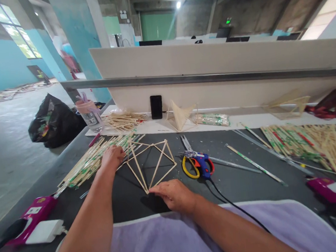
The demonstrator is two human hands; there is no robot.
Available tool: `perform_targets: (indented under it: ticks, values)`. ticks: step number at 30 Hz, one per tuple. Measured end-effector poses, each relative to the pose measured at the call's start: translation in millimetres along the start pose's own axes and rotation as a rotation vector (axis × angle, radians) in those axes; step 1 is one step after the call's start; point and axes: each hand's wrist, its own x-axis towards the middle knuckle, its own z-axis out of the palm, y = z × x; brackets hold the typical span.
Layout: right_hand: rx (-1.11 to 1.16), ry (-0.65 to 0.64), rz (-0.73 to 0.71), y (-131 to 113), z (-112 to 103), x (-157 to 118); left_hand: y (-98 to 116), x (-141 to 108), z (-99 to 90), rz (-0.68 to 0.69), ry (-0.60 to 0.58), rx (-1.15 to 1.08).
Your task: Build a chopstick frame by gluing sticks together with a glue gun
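A frame of thin wooden sticks (145, 171), joined into triangles, stands on the dark table before me. My right hand (174, 194) pinches its near bottom corner between thumb and fingers. At the frame's left side, my left hand (113, 157) lies over wrapped chopsticks (85, 165), its fingers curled; what they hold is hidden. Right of the frame lie a blue glue gun (204, 166) and scissors (191, 165) with yellow and red handles, close together. Farther right rests a single wrapped chopstick (255, 165).
At the back stand a phone (156, 107), a finished-looking stick model (180, 117) and a bottle (90, 117). Chopstick piles (306, 144) lie right. Magenta power strips (36, 218) sit at both sides. A black cable (241, 206) crosses the purple cloth (149, 242).
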Motion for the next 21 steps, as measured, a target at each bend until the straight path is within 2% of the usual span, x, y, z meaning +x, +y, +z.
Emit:
perform_targets:
  ticks: [3, 6, 10, 13, 16, 17, 18, 19, 21]
  values:
    - [-0.012, 0.001, 0.058, 1.2, 2.6, 2.2, -0.3, 2.8, 2.1, -0.052, 0.015, -0.039]
    - [-0.082, 0.01, 0.116, 1.0, 3.0, 3.5, 0.9, 1.6, 0.3, -0.151, 0.08, -0.099]
    - [-0.172, -0.017, 0.045, -3.0, -2.5, 2.4, 4.0, -7.3, -13.7, -0.281, 0.272, -0.193]
    - [-0.166, -0.023, -0.031, -4.8, -7.3, 0.2, 12.6, -18.9, -37.7, -0.281, 0.466, -0.264]
    - [-0.053, 0.021, -0.06, -4.6, -11.6, -2.4, 35.8, -36.8, -68.3, -0.149, 0.563, -0.36]
    - [0.0, 0.051, -0.059, -4.1, -13.5, -3.2, 47.0, -44.4, -77.4, -0.068, 0.572, -0.412]
    - [0.06, 0.094, -0.042, -3.5, -15.7, -3.8, 59.2, -52.6, -84.7, 0.087, 0.555, -0.534]
    - [0.138, 0.156, -0.004, -2.7, -18.5, -4.2, 71.6, -61.1, -89.7, 0.212, 0.521, -0.629]
    - [0.38, 0.324, 0.109, 0.0, -26.1, -4.3, 94.3, -77.2, -91.4, 0.391, 0.29, -0.686]
